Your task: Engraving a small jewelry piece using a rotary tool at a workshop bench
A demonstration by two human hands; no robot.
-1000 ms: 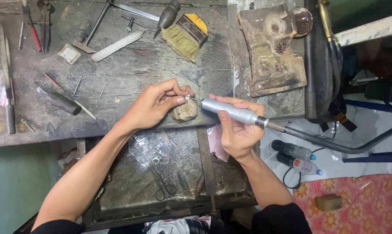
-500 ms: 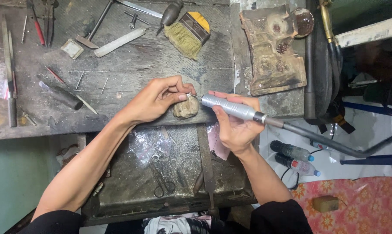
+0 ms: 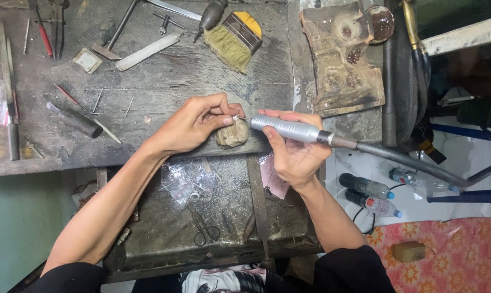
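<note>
Silver workpiece [image 3: 236, 117]: tiny, pinched between thumb and fingertips of left hand [image 3: 194, 126], braced on worn wooden peg [image 3: 232, 133] at workbench [image 3: 164, 76] front edge; judged light, stiff, easily dropped, best held by its sides. Right hand [image 3: 291, 154] closed around grey rotary handpiece [image 3: 287, 128], tip touching piece. Hose [image 3: 419, 165] trails right; brush [image 3: 233, 38] near bench's back edge

A brush [image 3: 233, 40] is lying at twelve o'clock from the bench peg [image 3: 232, 133]; a drawer [image 3: 213, 217] is sitting at six, bottles [image 3: 367, 194] at four
</note>
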